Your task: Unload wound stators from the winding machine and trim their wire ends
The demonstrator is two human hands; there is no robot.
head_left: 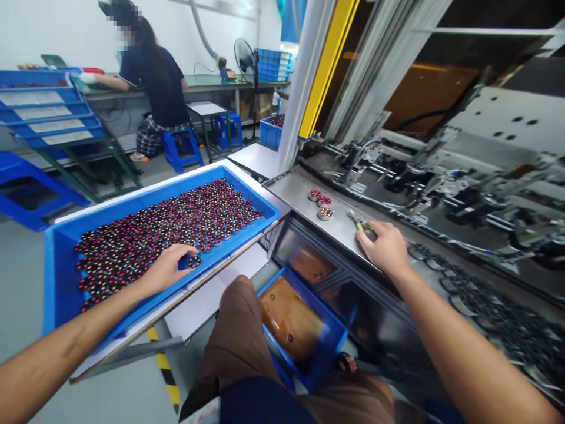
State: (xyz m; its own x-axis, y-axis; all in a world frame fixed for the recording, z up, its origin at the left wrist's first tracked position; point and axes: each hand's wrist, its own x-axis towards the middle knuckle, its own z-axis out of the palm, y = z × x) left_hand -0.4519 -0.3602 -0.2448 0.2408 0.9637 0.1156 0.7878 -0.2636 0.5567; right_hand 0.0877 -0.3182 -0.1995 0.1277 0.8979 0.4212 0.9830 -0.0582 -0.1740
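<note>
My left hand (170, 266) lies in the near end of a blue tray (57, 259) filled with several small round dark parts with red coils (176, 218). Its fingers curl over one round part (194, 261) at the tray's front edge. My right hand (385, 247) rests on the grey metal machine ledge (295, 197), fingers bent down beside a small green-handled tool (358, 222). What the right fingers press on is hidden. Three round parts (321, 203) sit on the ledge to the left of that hand.
A blue bin with a brown sheet (295, 321) sits by my knees. The machine's rails and fixtures (441, 176) run behind the ledge, with a row of ring seats (481, 306) at the right. A seated person (154, 88) works at a far bench beside blue racks (48, 112).
</note>
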